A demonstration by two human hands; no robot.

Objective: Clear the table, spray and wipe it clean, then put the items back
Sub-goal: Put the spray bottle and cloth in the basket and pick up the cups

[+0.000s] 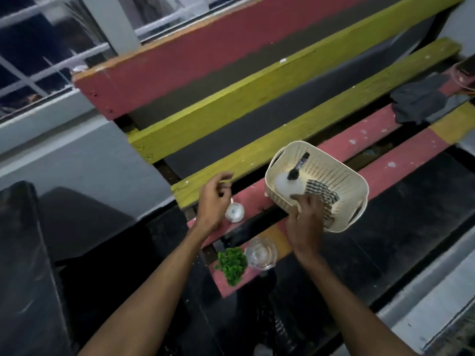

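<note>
A: Right hand down at the near rim of the cream basket, closed on the checked cloth draped over that rim. Left hand empty, fingers loosely curled, hovering above the small white cup.

B: Risks from here?

A: Pulling the cloth could drag the basket along, or tip it off the slat edge. Inside, just beyond the right hand's fingers, a spray bottle lying on its side; likely to roll or snag on the cloth. Below the right wrist, a clear glass, close enough to catch with a forearm and knock into the gap. Beside the glass, toward the left arm, a green sprig.

B: And the cup?

A: Near a slat edge under the left hand; a careless brush might send it over.

B: Surface?

A: Worktop of painted slats, red and yellow, chipped, with dark gaps between. Small things could fall through. Farther right, a dark cloth bundle.

B: Room?

A: Dim. Barred window beyond the left hand, pale wall below. Picture blurred.
</note>
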